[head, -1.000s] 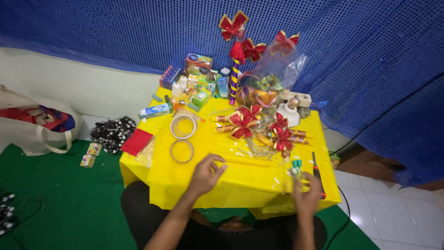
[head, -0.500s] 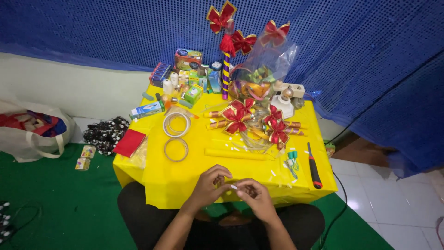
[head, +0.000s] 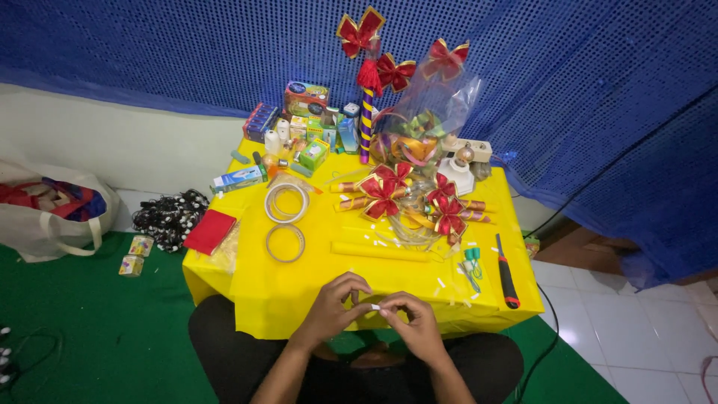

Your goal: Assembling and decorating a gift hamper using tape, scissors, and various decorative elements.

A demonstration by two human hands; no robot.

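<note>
Tape scrap [head: 375,306], a tiny white piece, sits pinched between your two hands at the near edge of the yellow bench [head: 299,292]. Your left hand [head: 334,307] and right hand [head: 413,323] are both curled nearly closed, fingertips meeting on the scrap; whether it is sticky tape or plain paper is too small to tell. Judge it as almost weightless, limp and easy to crease or lose, and likely to cling to skin if it is adhesive. Hold it by its ends with fingertips only, lightly. Similar white bits [head: 381,241] lie scattered farther up the bench, near the long yellow stick [head: 381,251]. Two tape rolls [head: 286,222] lie to the far left, a red-handled cutter [head: 506,271] to the right.
</note>
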